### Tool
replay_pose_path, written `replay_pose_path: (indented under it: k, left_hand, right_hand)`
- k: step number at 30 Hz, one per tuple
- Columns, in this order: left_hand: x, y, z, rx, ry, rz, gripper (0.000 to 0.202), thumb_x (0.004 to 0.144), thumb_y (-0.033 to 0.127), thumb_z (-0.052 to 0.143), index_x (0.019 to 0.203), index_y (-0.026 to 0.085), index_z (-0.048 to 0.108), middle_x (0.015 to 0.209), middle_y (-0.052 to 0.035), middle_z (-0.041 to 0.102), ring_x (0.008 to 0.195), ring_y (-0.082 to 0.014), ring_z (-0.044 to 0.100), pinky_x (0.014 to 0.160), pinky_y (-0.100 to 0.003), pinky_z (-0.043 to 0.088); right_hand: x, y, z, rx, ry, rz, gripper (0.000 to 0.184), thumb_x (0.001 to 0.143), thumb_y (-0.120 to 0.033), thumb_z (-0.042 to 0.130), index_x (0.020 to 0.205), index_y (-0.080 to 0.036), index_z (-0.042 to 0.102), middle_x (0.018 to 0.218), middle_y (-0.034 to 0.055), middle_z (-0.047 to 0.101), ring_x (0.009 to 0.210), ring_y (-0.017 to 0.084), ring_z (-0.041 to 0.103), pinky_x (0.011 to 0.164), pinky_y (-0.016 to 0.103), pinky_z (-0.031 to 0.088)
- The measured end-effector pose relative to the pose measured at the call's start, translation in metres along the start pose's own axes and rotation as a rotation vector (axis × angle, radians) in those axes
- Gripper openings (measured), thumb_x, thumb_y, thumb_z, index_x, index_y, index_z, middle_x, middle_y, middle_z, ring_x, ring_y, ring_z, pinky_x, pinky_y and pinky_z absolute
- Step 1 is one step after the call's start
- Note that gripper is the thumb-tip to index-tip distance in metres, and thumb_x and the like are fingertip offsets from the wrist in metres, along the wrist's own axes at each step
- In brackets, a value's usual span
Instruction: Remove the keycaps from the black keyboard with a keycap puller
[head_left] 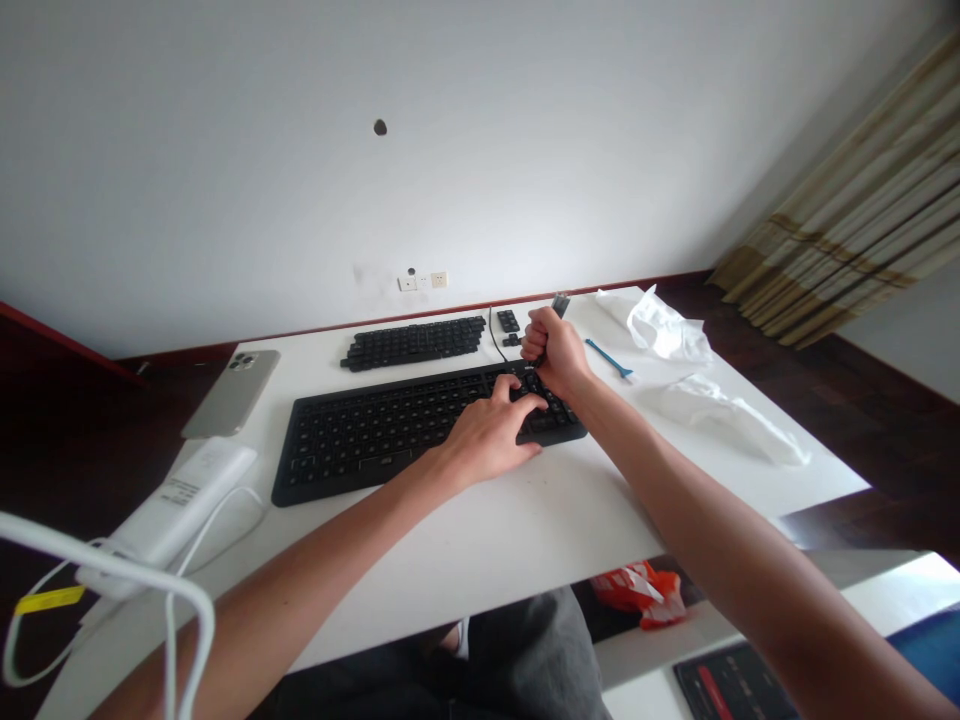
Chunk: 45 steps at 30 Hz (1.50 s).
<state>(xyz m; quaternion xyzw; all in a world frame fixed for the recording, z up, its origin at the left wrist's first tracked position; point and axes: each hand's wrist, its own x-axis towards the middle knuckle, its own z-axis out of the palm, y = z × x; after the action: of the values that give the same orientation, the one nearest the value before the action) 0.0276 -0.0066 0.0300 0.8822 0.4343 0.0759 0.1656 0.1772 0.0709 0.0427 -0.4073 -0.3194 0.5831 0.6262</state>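
Observation:
A black keyboard lies on the white table, its keycaps off over much of the board and the bare key bases showing. My left hand rests on its right part with fingers spread, the thumb side near the front edge. Above the keyboard's right end, my right hand is closed in a fist around a slim dark tool with a brush-like upper end. The tool's lower end is mostly hidden by the fist and the other hand. Behind the keyboard sit rows of loose black keycaps, with a smaller group beside the cable.
A blue tool and crumpled white wrapping lie on the right. On the left are a phone and a white power strip with a looped cable. An orange bag is below the front edge.

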Motion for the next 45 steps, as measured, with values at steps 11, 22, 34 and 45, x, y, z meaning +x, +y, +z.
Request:
replay_pose_path:
  k: [11, 22, 34, 45]
  left_hand:
    - [-0.005, 0.004, 0.006, 0.048, 0.022, -0.007, 0.054, 0.092, 0.041, 0.075, 0.143, 0.036, 0.059, 0.159, -0.0104, 0.038, 0.093, -0.0241, 0.077, 0.09, -0.042, 0.064]
    - [-0.008, 0.011, 0.008, 0.148, 0.044, 0.01, 0.06, 0.093, 0.04, 0.071, 0.15, 0.034, 0.052, 0.164, -0.0112, 0.037, 0.095, -0.0244, 0.077, 0.086, -0.04, 0.064]
    - [-0.001, 0.015, -0.005, 0.211, -0.023, 0.072, 0.066, 0.09, 0.039, 0.071, 0.153, 0.033, 0.049, 0.165, -0.0137, 0.04, 0.09, -0.0274, 0.078, 0.08, -0.042, 0.064]
    - [0.005, -0.001, -0.009, 0.033, 0.19, 0.067, 0.047, 0.1, 0.047, 0.063, 0.143, 0.028, 0.057, 0.139, -0.007, 0.061, 0.1, -0.0218, 0.074, 0.086, -0.033, 0.06]
  right_hand:
    - [-0.005, 0.0, 0.003, -0.047, -0.143, 0.019, 0.045, 0.079, -0.025, 0.067, 0.061, -0.024, 0.026, 0.057, -0.0089, 0.019, 0.049, 0.007, 0.016, 0.041, 0.023, 0.018]
    - [0.0, 0.003, 0.0, 0.024, 0.084, -0.074, 0.047, 0.08, -0.024, 0.069, 0.062, -0.025, 0.025, 0.057, -0.0093, 0.018, 0.049, 0.007, 0.018, 0.04, 0.023, 0.02]
    - [0.002, 0.005, -0.002, 0.013, 0.107, -0.154, 0.057, 0.078, -0.033, 0.075, 0.064, -0.025, 0.02, 0.056, -0.0094, 0.018, 0.049, 0.008, 0.015, 0.04, 0.026, 0.019]
    - [0.018, -0.038, -0.028, -0.128, 0.018, -0.098, 0.051, 0.09, -0.053, 0.068, 0.069, -0.026, 0.03, 0.055, -0.009, 0.022, 0.043, 0.01, 0.021, 0.038, 0.026, 0.026]
